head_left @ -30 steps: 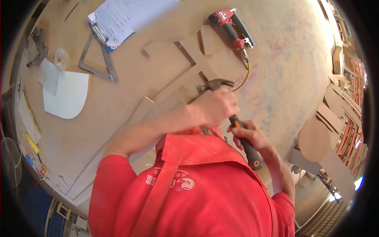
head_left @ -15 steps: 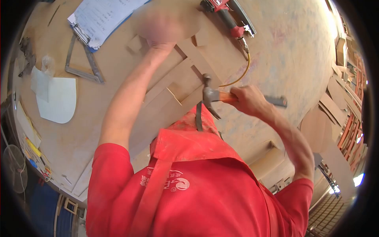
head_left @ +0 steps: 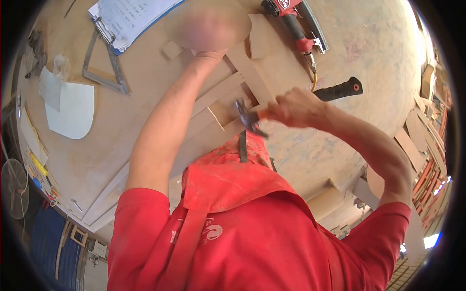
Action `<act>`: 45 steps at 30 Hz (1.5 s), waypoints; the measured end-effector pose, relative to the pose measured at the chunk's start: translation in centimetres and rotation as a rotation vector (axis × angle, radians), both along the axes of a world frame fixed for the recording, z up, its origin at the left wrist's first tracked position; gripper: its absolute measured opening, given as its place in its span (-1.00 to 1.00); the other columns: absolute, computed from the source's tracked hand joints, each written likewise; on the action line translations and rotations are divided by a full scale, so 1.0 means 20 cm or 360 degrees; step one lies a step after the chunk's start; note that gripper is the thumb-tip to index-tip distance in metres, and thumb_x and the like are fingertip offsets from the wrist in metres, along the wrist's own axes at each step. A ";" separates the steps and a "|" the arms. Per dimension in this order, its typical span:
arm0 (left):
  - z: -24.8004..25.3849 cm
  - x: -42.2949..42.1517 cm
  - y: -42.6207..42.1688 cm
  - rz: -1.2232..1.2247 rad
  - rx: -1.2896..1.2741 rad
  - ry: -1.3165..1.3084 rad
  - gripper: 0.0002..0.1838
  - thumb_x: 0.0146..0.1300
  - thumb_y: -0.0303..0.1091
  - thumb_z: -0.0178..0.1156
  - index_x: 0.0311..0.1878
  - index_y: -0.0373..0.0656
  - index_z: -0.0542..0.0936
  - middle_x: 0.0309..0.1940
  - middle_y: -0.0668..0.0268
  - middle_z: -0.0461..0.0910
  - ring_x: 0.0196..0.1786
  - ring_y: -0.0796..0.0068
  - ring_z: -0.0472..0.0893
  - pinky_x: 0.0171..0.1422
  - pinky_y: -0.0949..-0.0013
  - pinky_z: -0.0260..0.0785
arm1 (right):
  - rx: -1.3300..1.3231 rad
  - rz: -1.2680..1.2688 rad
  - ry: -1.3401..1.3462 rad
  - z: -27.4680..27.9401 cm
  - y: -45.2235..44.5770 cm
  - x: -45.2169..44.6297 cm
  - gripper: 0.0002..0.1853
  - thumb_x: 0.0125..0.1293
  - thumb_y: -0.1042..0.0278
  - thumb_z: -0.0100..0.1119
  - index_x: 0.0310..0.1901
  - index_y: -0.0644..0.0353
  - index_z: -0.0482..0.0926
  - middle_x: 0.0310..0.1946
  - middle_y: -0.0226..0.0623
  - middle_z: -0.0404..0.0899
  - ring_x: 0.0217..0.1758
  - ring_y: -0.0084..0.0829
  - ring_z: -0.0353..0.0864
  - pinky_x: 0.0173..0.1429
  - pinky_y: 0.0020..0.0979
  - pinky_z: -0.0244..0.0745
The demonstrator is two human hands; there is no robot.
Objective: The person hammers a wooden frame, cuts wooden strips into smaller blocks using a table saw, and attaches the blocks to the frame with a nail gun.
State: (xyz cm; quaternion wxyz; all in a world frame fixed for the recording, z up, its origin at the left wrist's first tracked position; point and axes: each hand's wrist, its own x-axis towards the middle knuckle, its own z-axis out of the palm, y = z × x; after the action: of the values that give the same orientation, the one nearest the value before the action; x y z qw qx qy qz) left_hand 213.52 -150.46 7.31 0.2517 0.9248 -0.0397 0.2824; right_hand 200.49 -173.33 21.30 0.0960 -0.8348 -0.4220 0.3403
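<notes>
Worktable [head_left: 378,72]: broad, tan, stained toward the right edge.
Wooden strips [head_left: 249,75]: flat, meeting at angles; mid-table, some running toward the near left corner.
Clipboard [head_left: 131,22] with written sheets: toward the far left corner.
White panel [head_left: 73,111], one end rounded: just inside the left edge.
Pneumatic nail gun [head_left: 292,26], red and black: toward the far edge, yellow air hose [head_left: 314,80] attached.
Claw hammer [head_left: 340,90], black grip: held over mid-table, its blurred head near the strips.
Right hand [head_left: 293,107]: fingers closed around the hammer's handle.
Left hand [head_left: 209,30]: at the strips' far end; blurred, so grip and contact cannot be told.
Hazards, as judged: a glancing blow could dent or split thin wood; unpinned strips could jolt apart; a low handle could catch the hose; a wide stroke could reach the left hand.
</notes>
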 end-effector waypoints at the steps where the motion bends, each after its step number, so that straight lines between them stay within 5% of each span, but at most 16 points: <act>1: 0.00 -0.01 0.00 0.0002 -0.0003 0.0006 -0.94 0.07 -0.34 0.33 -0.50 0.01 0.70 -0.28 0.38 0.56 -0.14 0.20 0.52 -0.02 0.12 0.41 | 0.0125 -0.0186 -0.0034 -0.05 0.00 0.05 -0.63 0.53 -0.11 0.12 -0.21 -0.01 0.69 -0.58 -0.15 0.60 -0.51 0.01 0.68 -0.44 0.00 0.56; 7: 0.01 0.01 0.01 -0.0008 0.0044 -0.0008 -0.95 0.08 -0.34 0.33 -0.46 0.00 0.72 -0.29 0.38 0.58 -0.18 0.20 0.52 -0.03 0.13 0.42 | 0.0064 0.0049 -0.0029 0.04 0.03 0.01 -0.52 0.52 -0.13 0.11 -0.38 0.12 0.64 -0.60 -0.14 0.61 -0.49 0.01 0.71 -0.41 -0.06 0.61; 15: 0.03 0.00 0.00 0.0046 0.0072 -0.0025 -0.94 0.10 -0.35 0.33 -0.47 0.00 0.70 -0.28 0.38 0.58 -0.18 0.19 0.51 -0.03 0.12 0.41 | 0.0126 -0.0174 -0.0122 -0.03 0.03 0.02 -0.52 0.53 -0.14 0.11 -0.36 0.12 0.65 -0.62 -0.15 0.60 -0.53 -0.01 0.68 -0.45 -0.07 0.58; 18: 0.03 0.00 0.00 0.0038 0.0074 0.0002 -0.94 0.10 -0.34 0.33 -0.47 0.00 0.69 -0.27 0.37 0.58 -0.17 0.19 0.51 -0.03 0.11 0.42 | 0.0170 0.0053 -0.0215 -0.03 0.00 0.03 -0.63 0.44 -0.09 0.27 -0.23 0.09 0.61 -0.65 -0.19 0.55 -0.62 -0.07 0.63 -0.55 -0.09 0.48; 26: 0.04 0.00 0.01 0.0060 0.0036 -0.0005 -0.96 0.10 -0.34 0.33 -0.45 0.02 0.69 -0.25 0.38 0.58 -0.12 0.21 0.52 -0.01 0.12 0.41 | 0.0197 -0.0330 -0.0138 0.01 -0.02 0.03 -0.63 0.42 -0.05 0.32 -0.31 0.12 0.66 -0.57 -0.16 0.62 -0.50 -0.01 0.67 -0.39 -0.03 0.56; 33: 0.05 -0.01 0.01 0.0061 0.0037 0.0091 -0.97 0.13 -0.33 0.35 -0.35 0.04 0.74 -0.17 0.36 0.60 -0.05 0.21 0.57 0.09 0.12 0.45 | 0.0317 -0.1251 -0.0343 -0.05 -0.11 0.17 -0.68 0.37 0.11 0.40 -0.31 0.23 0.63 -0.45 0.00 0.63 -0.32 0.09 0.67 -0.28 -0.05 0.53; 36: 0.05 -0.01 0.00 0.0074 0.0010 -0.0018 -0.96 0.12 -0.34 0.32 -0.44 0.04 0.69 -0.20 0.37 0.58 -0.07 0.21 0.54 0.04 0.09 0.41 | 0.0369 -0.1401 -0.0408 -0.20 -0.12 0.16 -0.69 0.37 0.12 0.39 -0.29 0.23 0.64 -0.44 -0.02 0.65 -0.30 0.06 0.69 -0.25 -0.05 0.55; 38: 0.05 -0.01 0.00 0.0064 0.0006 -0.0021 -0.97 0.12 -0.34 0.32 -0.42 0.04 0.70 -0.19 0.36 0.59 -0.06 0.20 0.56 0.05 0.08 0.42 | 0.0547 -0.1401 -0.0530 -0.26 -0.12 0.14 -0.73 0.34 0.19 0.46 -0.19 0.25 0.70 -0.50 -0.10 0.61 -0.42 -0.14 0.65 -0.28 -0.21 0.51; 41: 0.04 -0.01 0.00 0.0061 0.0004 -0.0032 -0.98 0.12 -0.34 0.33 -0.39 0.04 0.72 -0.18 0.34 0.60 -0.03 0.19 0.58 0.06 0.06 0.45 | 0.0550 -0.1319 -0.0697 -0.29 -0.12 0.14 -0.80 0.33 0.23 0.37 -0.20 0.20 0.70 -0.25 -0.08 0.68 -0.22 0.07 0.71 -0.13 -0.04 0.62; 45: 0.05 0.00 0.01 0.0042 -0.0014 -0.0042 -0.96 0.13 -0.33 0.34 -0.35 0.06 0.75 -0.18 0.32 0.61 -0.02 0.17 0.60 0.06 0.06 0.48 | 0.0710 -0.1256 -0.1006 -0.21 -0.12 0.00 -0.73 0.27 0.39 0.39 -0.01 0.20 0.68 0.00 -0.06 0.62 0.09 0.05 0.65 0.14 -0.05 0.60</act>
State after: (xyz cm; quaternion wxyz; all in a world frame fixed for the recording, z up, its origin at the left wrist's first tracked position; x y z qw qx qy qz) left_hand 213.43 -150.33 8.32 0.2515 0.9203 -0.0294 0.2982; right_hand 200.58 -175.71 17.16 0.2595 -0.9506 -0.1472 -0.0863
